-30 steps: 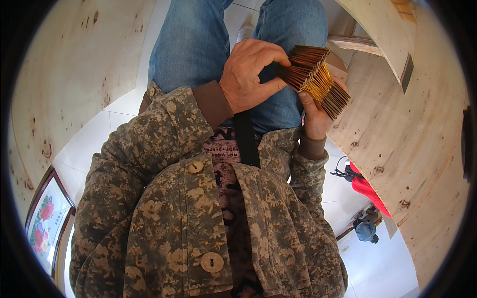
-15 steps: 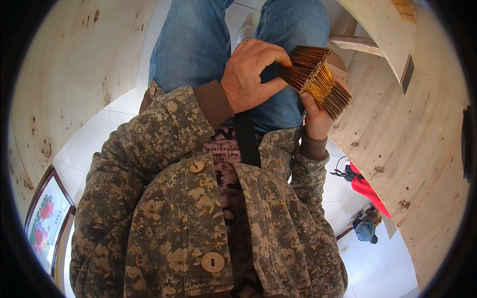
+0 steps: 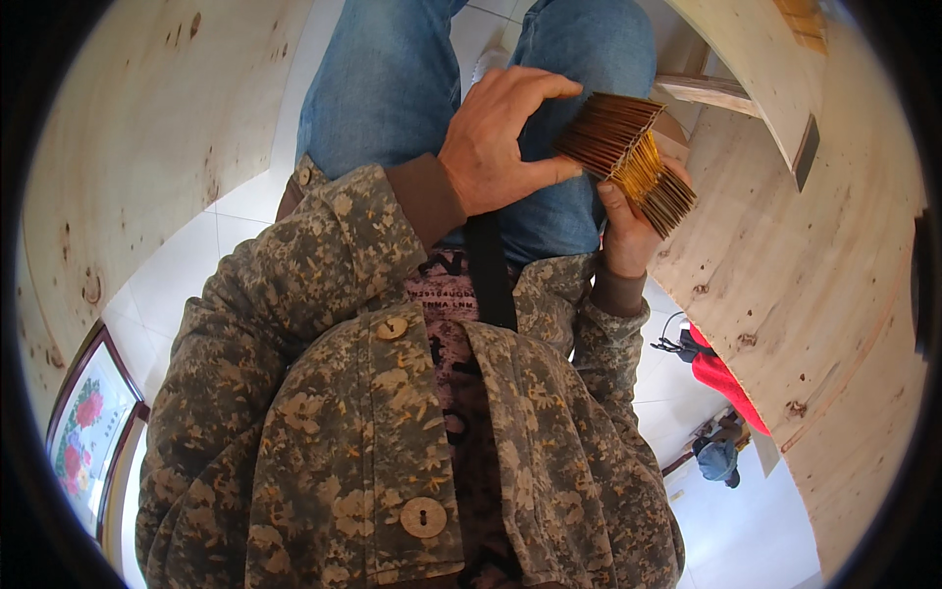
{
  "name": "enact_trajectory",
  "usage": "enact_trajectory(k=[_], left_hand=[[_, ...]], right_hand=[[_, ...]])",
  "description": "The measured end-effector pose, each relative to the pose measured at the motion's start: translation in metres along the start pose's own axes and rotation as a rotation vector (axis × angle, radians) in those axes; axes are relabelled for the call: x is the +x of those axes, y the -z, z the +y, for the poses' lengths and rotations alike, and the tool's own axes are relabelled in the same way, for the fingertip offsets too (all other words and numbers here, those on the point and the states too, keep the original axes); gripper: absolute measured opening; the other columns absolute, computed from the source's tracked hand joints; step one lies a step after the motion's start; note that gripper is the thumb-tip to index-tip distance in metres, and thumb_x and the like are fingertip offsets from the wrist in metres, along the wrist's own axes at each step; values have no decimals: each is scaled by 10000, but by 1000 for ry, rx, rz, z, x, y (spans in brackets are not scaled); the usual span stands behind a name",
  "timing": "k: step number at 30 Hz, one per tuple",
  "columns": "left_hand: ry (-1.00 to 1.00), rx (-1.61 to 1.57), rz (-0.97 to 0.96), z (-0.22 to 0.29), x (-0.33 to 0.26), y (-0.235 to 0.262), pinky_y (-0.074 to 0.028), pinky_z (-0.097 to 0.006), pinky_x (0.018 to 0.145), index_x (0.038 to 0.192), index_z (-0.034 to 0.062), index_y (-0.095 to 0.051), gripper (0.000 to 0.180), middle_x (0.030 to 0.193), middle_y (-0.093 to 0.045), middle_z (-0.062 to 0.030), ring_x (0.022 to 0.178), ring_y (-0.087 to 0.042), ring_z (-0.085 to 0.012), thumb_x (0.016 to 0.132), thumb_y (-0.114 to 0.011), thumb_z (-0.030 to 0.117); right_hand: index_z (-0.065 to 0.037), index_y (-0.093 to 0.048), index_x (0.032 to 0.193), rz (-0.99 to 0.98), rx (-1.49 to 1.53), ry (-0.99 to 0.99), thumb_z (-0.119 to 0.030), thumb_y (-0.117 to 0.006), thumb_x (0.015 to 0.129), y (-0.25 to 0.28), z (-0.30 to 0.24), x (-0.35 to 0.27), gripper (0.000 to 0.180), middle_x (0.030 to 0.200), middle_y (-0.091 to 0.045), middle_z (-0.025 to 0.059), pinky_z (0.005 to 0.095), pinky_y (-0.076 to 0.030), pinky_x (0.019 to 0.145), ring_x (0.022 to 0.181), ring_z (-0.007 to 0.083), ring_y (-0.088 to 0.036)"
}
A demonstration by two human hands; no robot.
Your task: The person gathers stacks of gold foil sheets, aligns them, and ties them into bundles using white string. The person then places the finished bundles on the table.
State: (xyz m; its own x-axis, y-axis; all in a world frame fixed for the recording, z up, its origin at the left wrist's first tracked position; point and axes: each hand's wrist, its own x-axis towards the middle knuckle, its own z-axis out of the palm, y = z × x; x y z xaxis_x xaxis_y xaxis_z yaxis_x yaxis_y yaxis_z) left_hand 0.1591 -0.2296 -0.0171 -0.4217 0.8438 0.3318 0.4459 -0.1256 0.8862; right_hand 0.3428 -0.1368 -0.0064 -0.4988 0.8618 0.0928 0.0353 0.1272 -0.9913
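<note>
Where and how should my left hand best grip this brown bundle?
Likely grip the bundle by its left end, from the left: thumb on the near edge, fingers opposite. That end projects toward the open left hand; the right hand holds the gold part.

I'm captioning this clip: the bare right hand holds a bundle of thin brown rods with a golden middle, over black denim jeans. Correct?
Not quite: those are blue denim jeans, not black ones, as the head view shows. The bare right hand does hold the bundle of thin brown rods with a golden middle over them.
</note>
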Motion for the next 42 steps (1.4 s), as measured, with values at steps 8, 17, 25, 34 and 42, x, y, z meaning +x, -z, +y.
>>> enact_trajectory(k=[8, 17, 25, 34, 42], left_hand=[[-60, 25, -66, -8, 6, -1, -415, -424, 1042, 1350, 98, -509, 783, 1335, -520, -104, 1246, -473, -295, 662, -860, 227], [-105, -113, -224, -6, 37, 4, -400, -429, 1062, 1407, 116, -434, 920, 1324, -538, -83, 1235, -490, -300, 611, -885, 210], [-96, -97, -240, -11, 90, 6, -481, -364, 977, 1325, 76, -508, 795, 1185, -581, -95, 1113, -580, -277, 622, -876, 109], [-288, 108, -227, -38, 185, 15, -419, -390, 1027, 1304, 38, -496, 811, 1229, -553, -136, 1179, -520, -297, 620, -880, 243], [-384, 280, -200, -55, 253, 7, -416, -385, 996, 1272, 47, -518, 734, 1141, -591, -119, 1106, -544, -293, 645, -861, 214]], right_hand=[[-37, -442, 1211, 0, 44, 6, -8, -802, 754, -1, 0, 1, 582, 1216, -536, 140, 346, -455, 999, 1113, 218, -543], [-27, -465, 1170, -24, -20, 6, -13, -817, 735, -1, -8, 11, 560, 1190, -545, 141, 346, -481, 971, 1095, 217, -552], [-10, -466, 1187, -126, 44, 85, -17, -826, 728, -4, -23, 71, 583, 1188, -550, 145, 329, -500, 939, 1093, 215, -562], [14, -466, 1180, -151, 0, 141, 12, -818, 724, 0, -16, 175, 576, 1111, -597, 121, 301, -560, 862, 978, 180, -636], [-3, -419, 1226, -170, 18, 146, 65, -772, 748, 5, -9, 240, 599, 1115, -582, 131, 305, -574, 867, 1010, 211, -645]])
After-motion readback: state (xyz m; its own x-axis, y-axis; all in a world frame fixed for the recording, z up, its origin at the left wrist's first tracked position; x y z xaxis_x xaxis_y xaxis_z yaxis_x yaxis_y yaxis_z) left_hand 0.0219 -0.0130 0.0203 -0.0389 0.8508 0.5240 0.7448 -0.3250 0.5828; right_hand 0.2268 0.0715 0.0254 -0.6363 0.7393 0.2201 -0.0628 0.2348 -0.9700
